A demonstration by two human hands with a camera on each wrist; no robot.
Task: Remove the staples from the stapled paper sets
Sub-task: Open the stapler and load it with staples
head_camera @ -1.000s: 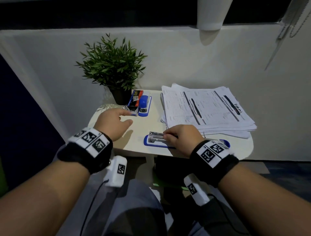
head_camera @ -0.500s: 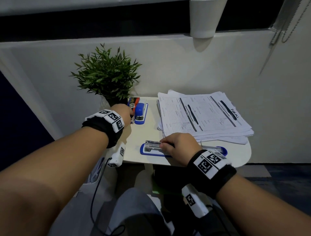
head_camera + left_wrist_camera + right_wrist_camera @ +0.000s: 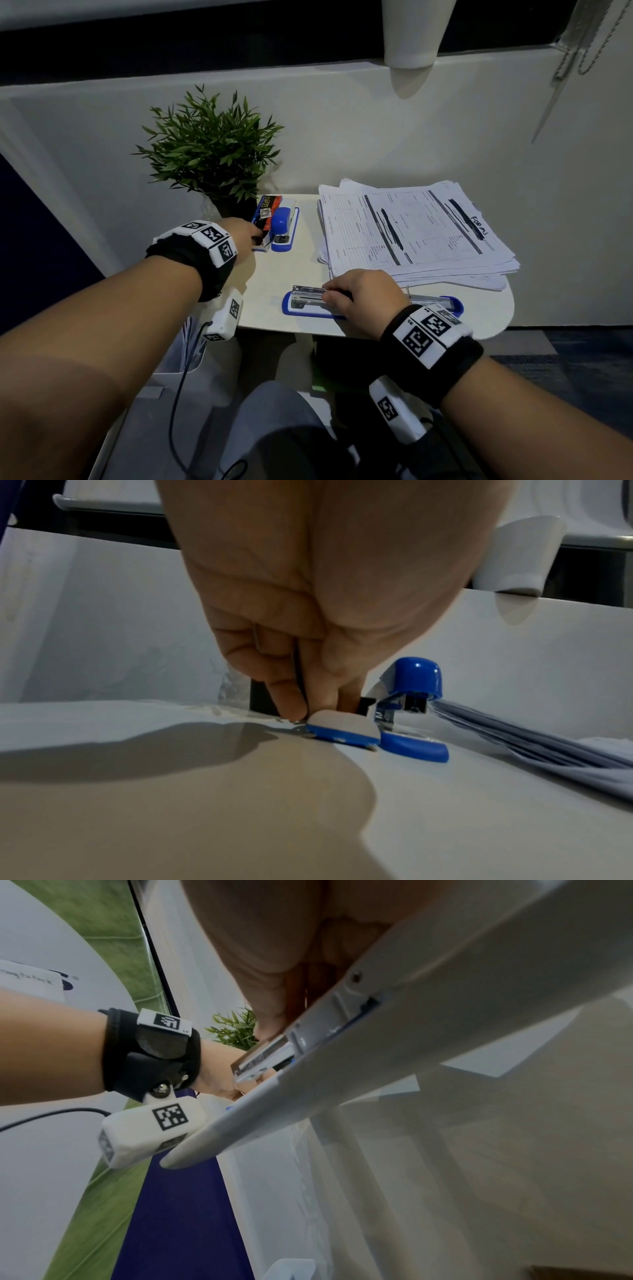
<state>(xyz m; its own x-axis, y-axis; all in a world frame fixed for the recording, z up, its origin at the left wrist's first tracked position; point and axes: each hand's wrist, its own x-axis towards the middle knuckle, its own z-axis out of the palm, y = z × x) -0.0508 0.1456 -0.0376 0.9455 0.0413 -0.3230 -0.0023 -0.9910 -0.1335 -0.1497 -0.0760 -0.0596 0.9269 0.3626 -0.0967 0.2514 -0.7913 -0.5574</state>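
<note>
A thick stack of stapled paper sets [image 3: 411,233] lies on the right half of the small white table [image 3: 294,267]. At the back left, my left hand [image 3: 256,238] pinches the end of a flat blue-and-white staple remover [image 3: 342,731] that lies on the table beside a small blue stapler [image 3: 282,226]. In the left wrist view my left hand [image 3: 308,710] has curled fingers touching that tool's metal-tipped end. My right hand [image 3: 330,294] grips the metal magazine of a long blue stapler [image 3: 305,303] lying open along the front edge.
A potted green plant [image 3: 212,154] stands at the back left corner, with a box of staples [image 3: 269,209] against it. A white bin [image 3: 185,356] with papers sits on the floor under my left arm. A white wall runs behind the table.
My left hand has moved from the table's middle left forward to the small stapler and taken hold of the staple remover. The right hand has stayed on the long stapler.
</note>
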